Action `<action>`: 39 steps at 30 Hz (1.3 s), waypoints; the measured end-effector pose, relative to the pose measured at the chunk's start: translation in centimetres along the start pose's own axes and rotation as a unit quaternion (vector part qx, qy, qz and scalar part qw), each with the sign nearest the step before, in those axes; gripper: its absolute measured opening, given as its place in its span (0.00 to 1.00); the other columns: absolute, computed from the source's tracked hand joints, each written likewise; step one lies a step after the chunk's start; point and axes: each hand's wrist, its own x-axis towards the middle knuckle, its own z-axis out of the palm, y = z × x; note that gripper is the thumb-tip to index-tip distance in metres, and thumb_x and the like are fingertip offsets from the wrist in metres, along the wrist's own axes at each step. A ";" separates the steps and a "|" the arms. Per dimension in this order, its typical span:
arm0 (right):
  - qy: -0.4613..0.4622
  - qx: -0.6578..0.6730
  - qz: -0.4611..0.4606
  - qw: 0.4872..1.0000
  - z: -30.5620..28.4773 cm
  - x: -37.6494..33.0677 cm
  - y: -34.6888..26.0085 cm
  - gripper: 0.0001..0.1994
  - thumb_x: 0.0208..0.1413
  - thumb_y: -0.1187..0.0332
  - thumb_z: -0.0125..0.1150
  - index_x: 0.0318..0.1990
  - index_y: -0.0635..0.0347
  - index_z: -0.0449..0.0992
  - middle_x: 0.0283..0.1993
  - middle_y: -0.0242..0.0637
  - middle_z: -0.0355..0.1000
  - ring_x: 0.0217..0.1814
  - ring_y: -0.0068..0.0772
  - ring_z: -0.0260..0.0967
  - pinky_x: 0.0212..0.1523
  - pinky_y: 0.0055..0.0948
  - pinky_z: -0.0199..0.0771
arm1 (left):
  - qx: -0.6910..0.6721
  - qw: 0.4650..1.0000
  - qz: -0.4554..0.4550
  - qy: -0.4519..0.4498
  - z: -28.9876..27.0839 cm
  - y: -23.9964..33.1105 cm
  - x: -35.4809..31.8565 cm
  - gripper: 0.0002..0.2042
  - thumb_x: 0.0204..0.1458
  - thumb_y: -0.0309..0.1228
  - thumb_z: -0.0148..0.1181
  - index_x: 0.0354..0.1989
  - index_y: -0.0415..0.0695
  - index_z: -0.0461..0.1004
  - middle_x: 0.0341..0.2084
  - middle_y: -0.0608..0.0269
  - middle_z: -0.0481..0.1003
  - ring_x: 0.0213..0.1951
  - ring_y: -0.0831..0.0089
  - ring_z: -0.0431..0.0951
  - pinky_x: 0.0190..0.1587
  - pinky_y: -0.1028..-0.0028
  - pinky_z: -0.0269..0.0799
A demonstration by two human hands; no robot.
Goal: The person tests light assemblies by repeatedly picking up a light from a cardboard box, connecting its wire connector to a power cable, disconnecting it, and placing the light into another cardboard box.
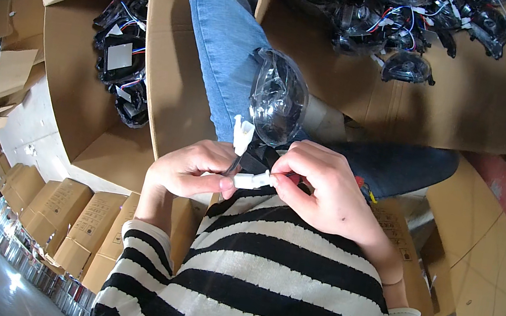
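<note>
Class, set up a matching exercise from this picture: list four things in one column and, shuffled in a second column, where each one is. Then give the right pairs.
Things
1. clear lamp housing
2. white connector
3. cardboard box with black parts
4. stacked closed cartons

Places
A. lower left, on the floor
B. pinched between the left hand and right hand
C. above the hands, over the lap
D. open, left of the blue-jeaned leg

Pairs: 1-C, 2-B, 3-D, 4-A

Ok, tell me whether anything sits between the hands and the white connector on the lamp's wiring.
Nothing visible does. The left hand and right hand both already pinch the white connector directly, just below the clear lamp unit, which rests over the person's lap.
</note>
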 end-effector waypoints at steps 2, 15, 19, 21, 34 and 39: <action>0.011 -0.031 -0.008 0.999 0.0 0.2 -0.2 0.04 0.40 0.78 0.56 0.23 0.64 0.67 0.19 0.35 0.62 0.20 0.30 0.59 0.19 0.25 0.57 | 0.006 1.000 -0.007 0.009 -0.1 0.4 0.2 0.11 0.49 0.31 0.48 0.18 0.41 0.70 0.13 0.64 0.68 0.19 0.67 0.65 0.27 0.73 0.57; 0.060 -0.050 -0.005 0.997 1.1 -0.5 1.5 0.04 0.41 0.78 0.55 0.25 0.64 0.66 0.19 0.37 0.61 0.20 0.32 0.60 0.20 0.26 0.57 | 0.043 0.989 -0.101 0.095 0.6 1.1 0.7 0.14 0.54 0.33 0.41 0.30 0.38 0.72 0.13 0.64 0.65 0.16 0.75 0.63 0.21 0.76 0.58; 0.075 -0.019 0.038 0.996 -0.2 -0.7 1.0 0.04 0.42 0.77 0.54 0.25 0.64 0.65 0.21 0.38 0.63 0.21 0.35 0.62 0.22 0.29 0.61 | 0.075 0.962 -0.188 0.181 1.5 2.0 1.2 0.11 0.54 0.30 0.42 0.38 0.37 0.70 0.13 0.63 0.66 0.14 0.75 0.64 0.21 0.76 0.60; 0.081 0.031 0.079 0.993 -1.3 -1.2 0.8 0.03 0.43 0.78 0.54 0.26 0.65 0.66 0.21 0.35 0.62 0.20 0.26 0.61 0.21 0.22 0.59 | 0.080 0.957 -0.158 0.229 2.3 1.1 0.9 0.11 0.53 0.28 0.43 0.40 0.37 0.69 0.13 0.63 0.66 0.14 0.75 0.65 0.21 0.76 0.61; 0.063 0.099 0.037 0.992 -3.4 -1.5 -0.3 0.03 0.41 0.79 0.56 0.26 0.65 0.69 0.25 0.33 0.64 0.25 0.21 0.60 0.23 0.18 0.58 | 0.278 0.936 -0.083 0.198 2.3 2.3 1.3 0.10 0.41 0.21 0.53 0.34 0.41 0.73 0.14 0.65 0.68 0.18 0.71 0.67 0.26 0.74 0.59; 0.070 0.039 0.021 0.997 -3.6 -1.7 -0.3 0.03 0.39 0.80 0.56 0.24 0.65 0.69 0.24 0.35 0.64 0.24 0.25 0.59 0.23 0.21 0.56 | 0.307 0.926 -0.074 0.208 2.5 2.0 1.7 0.11 0.40 0.21 0.53 0.35 0.44 0.73 0.11 0.66 0.65 0.16 0.72 0.64 0.24 0.74 0.56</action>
